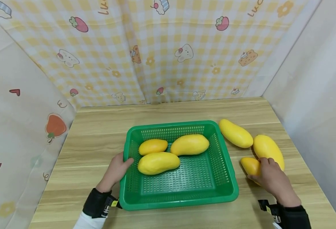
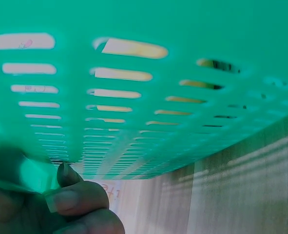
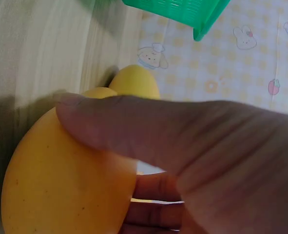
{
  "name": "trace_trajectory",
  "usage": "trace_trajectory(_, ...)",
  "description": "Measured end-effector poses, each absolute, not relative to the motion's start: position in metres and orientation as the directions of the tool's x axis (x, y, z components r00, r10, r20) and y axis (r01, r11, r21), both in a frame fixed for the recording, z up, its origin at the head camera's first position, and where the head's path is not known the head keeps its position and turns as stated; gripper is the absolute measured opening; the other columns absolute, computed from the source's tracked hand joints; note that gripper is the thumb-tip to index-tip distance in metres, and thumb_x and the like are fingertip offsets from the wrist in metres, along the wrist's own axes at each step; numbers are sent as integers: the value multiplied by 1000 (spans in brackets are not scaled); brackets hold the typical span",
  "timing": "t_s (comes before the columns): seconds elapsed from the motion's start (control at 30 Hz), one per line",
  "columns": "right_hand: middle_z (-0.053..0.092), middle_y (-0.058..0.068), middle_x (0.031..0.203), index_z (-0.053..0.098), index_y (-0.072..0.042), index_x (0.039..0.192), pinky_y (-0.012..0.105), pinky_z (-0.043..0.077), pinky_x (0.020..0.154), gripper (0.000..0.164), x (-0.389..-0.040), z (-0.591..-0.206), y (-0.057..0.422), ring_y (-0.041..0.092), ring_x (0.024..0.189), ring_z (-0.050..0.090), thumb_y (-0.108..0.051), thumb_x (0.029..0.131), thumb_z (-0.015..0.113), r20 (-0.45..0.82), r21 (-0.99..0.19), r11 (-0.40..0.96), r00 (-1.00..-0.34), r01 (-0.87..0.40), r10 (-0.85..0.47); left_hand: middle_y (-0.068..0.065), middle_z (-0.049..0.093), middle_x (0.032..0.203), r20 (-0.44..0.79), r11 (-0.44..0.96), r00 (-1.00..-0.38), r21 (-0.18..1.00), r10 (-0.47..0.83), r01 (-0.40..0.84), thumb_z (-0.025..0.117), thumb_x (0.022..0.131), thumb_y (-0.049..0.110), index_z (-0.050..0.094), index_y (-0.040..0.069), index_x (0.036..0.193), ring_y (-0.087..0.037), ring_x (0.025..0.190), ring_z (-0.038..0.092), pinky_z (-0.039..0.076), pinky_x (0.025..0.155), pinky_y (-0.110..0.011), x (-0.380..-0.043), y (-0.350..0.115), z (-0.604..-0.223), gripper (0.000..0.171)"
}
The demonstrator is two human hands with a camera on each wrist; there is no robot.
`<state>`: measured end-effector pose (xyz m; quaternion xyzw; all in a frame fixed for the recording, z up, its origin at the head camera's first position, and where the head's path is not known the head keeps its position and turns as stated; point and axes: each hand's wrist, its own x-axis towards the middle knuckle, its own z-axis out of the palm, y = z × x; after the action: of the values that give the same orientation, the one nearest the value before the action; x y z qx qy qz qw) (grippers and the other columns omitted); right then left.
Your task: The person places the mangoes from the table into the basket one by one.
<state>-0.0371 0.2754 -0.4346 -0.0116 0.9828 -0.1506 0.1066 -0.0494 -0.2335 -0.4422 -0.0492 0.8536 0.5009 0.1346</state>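
Observation:
A green plastic basket (image 1: pixel 179 203) with slotted walls stands on the table, three yellow mangoes inside it. My left hand (image 1: pixel 117 170) grips its left rim, thumb over the top and fingers curled outside below the edge, as the left wrist view shows. To the right of the basket, my right hand (image 1: pixel 275 178) holds a small orange-yellow mango (image 1: pixel 250 166) between thumb and fingers. In the right wrist view the thumb lies across that mango (image 3: pixel 70 180). Right behind this hand lies a larger yellow mango (image 1: pixel 268 149), partly covered by the fingers.
Another mango (image 1: pixel 236 133) lies by the basket's back right corner. Inside the basket, one mango (image 1: pixel 158 163) sits at the left front, with a small one (image 1: pixel 153 147) and a large one (image 1: pixel 189 144) behind. Cloth-covered walls enclose the wooden table (image 1: pixel 99 133) at the back and sides.

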Motion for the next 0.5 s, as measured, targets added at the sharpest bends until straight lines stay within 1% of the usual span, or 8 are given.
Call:
trace_trajectory(0.23,48,34,97,46,21,115,47,46,61,77,-43,-433,281,36,77,50,-30,71,81,-228,-301,953,-972,19,-53,-14,61,81,-284,484,-957,845,49,-226,46,95,8,54,-7,108,-24,62,64,56,53,-33,-49,-233,-441,21)
trace_trajectory(0.5,50,30,96,46,19,118,46,46,61,76,-47,-430,283,33,75,50,-32,72,80,-271,-303,952,-962,45,-41,-13,61,81,-285,483,-957,846,52,-225,47,95,8,54,-6,108,-24,63,65,56,53,-33,-50,-233,-442,21)
